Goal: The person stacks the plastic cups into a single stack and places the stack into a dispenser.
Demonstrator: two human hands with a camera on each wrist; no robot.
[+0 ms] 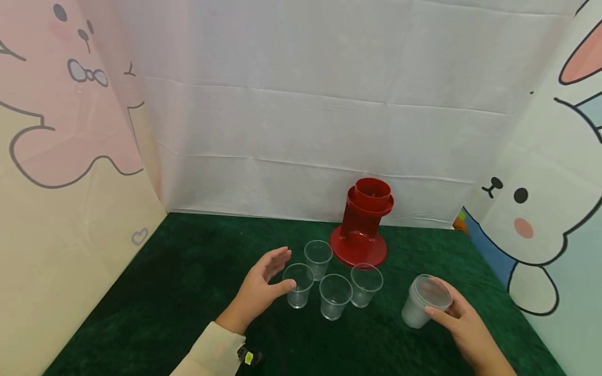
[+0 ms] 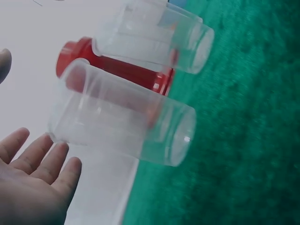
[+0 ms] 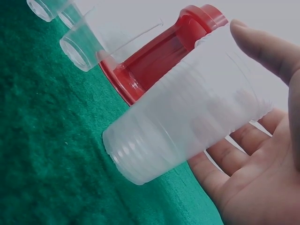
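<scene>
Several clear plastic cups stand upright in a close group: a left cup (image 1: 298, 295), a back cup (image 1: 318, 260), a front cup (image 1: 335, 303) and a right cup (image 1: 367, 284). My left hand (image 1: 257, 290) is beside the left cup, fingers extended and thumb in front of its rim; contact is hard to tell. In the left wrist view, the fingertips lie near the rim of a clear cup (image 2: 117, 117). With thumb and fingers, my right hand (image 1: 463, 318) grips a nested stack of plastic cups (image 3: 178, 117), held slightly tilted to the right of the group.
Behind the cups stands a red cup dispenser (image 1: 361, 230) with a round base. A dark green cloth (image 1: 197, 282) covers the table. White fabric (image 1: 291, 120) hangs along the back, with printed cartoon panels at both sides.
</scene>
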